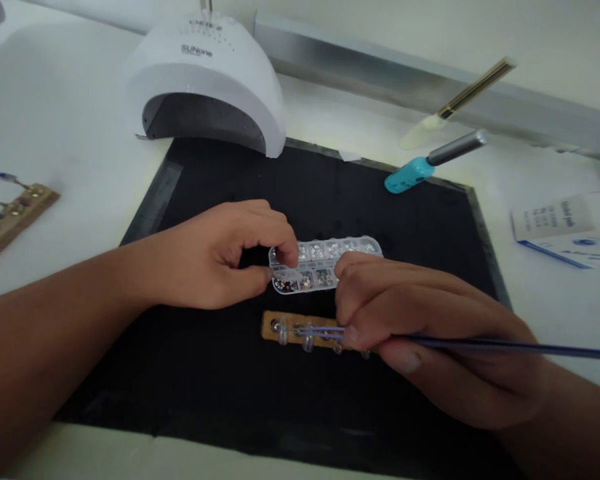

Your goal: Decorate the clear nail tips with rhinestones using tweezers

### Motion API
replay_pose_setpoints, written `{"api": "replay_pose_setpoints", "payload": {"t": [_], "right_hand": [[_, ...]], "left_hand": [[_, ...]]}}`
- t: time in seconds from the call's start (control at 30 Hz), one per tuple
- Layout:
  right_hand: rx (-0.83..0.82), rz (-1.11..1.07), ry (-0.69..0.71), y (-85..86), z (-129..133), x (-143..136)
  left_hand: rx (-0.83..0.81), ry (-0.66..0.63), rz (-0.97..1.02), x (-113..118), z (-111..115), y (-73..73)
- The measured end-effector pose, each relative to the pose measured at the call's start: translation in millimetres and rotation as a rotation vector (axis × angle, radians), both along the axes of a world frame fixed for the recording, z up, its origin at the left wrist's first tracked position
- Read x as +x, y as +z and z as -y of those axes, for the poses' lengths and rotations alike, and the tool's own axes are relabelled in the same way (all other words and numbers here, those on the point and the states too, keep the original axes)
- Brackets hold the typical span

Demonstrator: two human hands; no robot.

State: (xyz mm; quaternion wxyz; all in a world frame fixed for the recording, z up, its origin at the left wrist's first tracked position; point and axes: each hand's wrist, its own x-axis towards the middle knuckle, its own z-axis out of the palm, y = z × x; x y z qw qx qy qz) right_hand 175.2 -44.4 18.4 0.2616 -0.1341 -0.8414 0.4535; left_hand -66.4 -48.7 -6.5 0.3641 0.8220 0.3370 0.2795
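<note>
A clear plastic rhinestone case (325, 264), divided into small compartments with tiny shiny stones inside, rests on a black mat (220, 380). My left hand (230, 257) pinches its left end between thumb and curled forefinger. My right hand (430, 327) grips a long, thin blue tool (480, 344); whether it is tweezers or a brush I cannot tell. The slim tip of that tool lies over a wooden nail-tip stand (267, 325), which carries several clear nail tips (307, 339). My right hand covers the right end of the stand and part of the case.
A white nail lamp (210, 73) stands at the mat's back edge. A turquoise bottle (410, 176) with a silver cap is at the back right, a cream bottle (423, 131) behind it. Another wooden stand (15, 220) sits far left, a printed white box (570, 227) at right.
</note>
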Motion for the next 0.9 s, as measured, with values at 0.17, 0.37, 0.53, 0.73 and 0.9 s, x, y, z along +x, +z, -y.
{"api": "replay_pose_setpoints", "payload": {"t": [0.17, 0.37, 0.53, 0.73, 0.9], "right_hand": [[-0.006, 0.009, -0.002, 0.5, 0.7, 0.4], [-0.001, 0.010, 0.011, 1.5, -1.4, 0.2], [0.004, 0.011, 0.035, 1.8, -2.6, -0.5], [0.001, 0.011, 0.007, 1.8, 0.8, 0.7], [0.006, 0.029, 0.013, 2.0, 0.6, 0.7]], "left_hand": [[-0.011, 0.000, 0.003, 0.2, -0.1, 0.6], [-0.007, -0.003, 0.001, 0.1, -0.2, 0.7], [-0.004, -0.001, 0.003, -0.1, 0.7, 0.3], [-0.004, -0.003, 0.002, -0.5, 0.4, 0.3], [-0.012, -0.006, -0.006, 0.0, 0.3, 1.7]]}}
